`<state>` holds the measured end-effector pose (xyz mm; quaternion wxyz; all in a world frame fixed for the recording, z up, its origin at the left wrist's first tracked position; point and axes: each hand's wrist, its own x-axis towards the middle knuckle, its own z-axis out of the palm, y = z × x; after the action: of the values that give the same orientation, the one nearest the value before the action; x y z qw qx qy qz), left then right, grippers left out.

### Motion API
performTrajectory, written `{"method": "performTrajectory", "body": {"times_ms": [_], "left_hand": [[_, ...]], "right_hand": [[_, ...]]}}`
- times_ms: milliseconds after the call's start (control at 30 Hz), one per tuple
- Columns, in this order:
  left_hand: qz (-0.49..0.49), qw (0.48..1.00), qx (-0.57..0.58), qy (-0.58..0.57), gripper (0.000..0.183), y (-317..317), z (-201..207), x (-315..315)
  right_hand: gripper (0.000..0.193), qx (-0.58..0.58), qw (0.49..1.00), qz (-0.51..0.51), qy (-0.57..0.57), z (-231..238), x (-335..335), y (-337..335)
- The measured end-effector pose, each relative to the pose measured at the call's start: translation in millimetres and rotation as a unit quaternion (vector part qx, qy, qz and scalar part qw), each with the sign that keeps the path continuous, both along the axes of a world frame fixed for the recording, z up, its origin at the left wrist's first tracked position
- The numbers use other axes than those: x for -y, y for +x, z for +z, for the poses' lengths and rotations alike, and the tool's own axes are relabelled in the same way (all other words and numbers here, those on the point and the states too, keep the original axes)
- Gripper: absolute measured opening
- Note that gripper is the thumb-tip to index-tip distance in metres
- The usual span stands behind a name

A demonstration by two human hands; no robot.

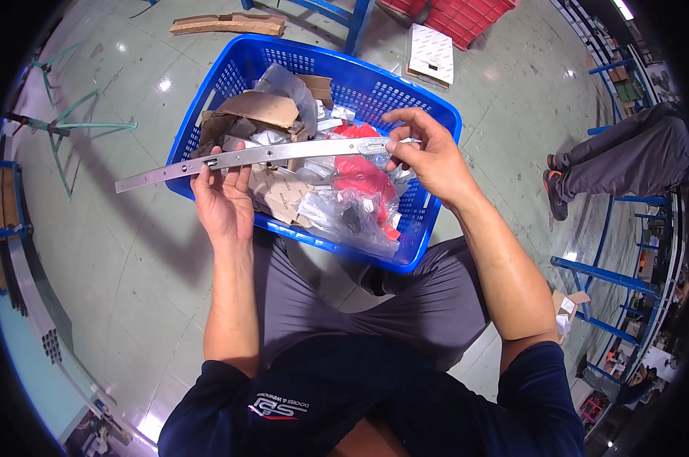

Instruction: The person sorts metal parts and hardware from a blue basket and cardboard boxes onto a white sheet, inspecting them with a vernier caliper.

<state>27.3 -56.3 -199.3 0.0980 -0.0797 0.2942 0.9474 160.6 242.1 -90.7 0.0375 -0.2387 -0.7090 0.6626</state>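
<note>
A long, flat metal bar [283, 153] with several holes and slots along it lies across my two hands above a blue plastic basket [325, 247]. My left hand [224, 199] supports it from below, left of its middle, with the fingers curled up around it. At the bar's right end, my right hand [428, 156] pinches it between thumb and fingers. The bar's left end sticks out past the basket's rim. Below it, the basket holds torn cardboard [262, 109], clear plastic bags [322, 217] and red plastic wrapping [363, 179].
Beyond the basket lie a brown cardboard strip [226, 25], a white box [430, 55] and a red crate [474, 19]. A green metal stand [55, 126] is at the left. Another person's legs [626, 152] are at the right, near blue racks [607, 276].
</note>
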Motion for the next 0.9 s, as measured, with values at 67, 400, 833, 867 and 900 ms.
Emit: {"method": "performTrajectory", "body": {"times_ms": [67,400,833,867,900], "left_hand": [[-0.001,1.0,0.001,0.01,0.026,-1,1,2],[-0.02,1.0,0.003,-0.005,0.031,-3,13,5],[-0.034,0.999,0.031,0.008,0.036,0,7,7],[-0.031,0.999,0.032,0.008,0.036,0,6,8],[-0.033,0.999,0.029,0.011,0.036,0,6,8]], "right_hand": [[0.022,-0.047,0.996,0.061,0.045,-3,-3,2],[0.055,-0.124,0.922,0.126,0.345,27,10,19],[0.036,-0.121,0.903,0.115,0.397,26,17,22],[0.036,-0.122,0.903,0.118,0.396,27,17,22],[0.035,-0.129,0.902,0.119,0.394,28,17,22]]}}
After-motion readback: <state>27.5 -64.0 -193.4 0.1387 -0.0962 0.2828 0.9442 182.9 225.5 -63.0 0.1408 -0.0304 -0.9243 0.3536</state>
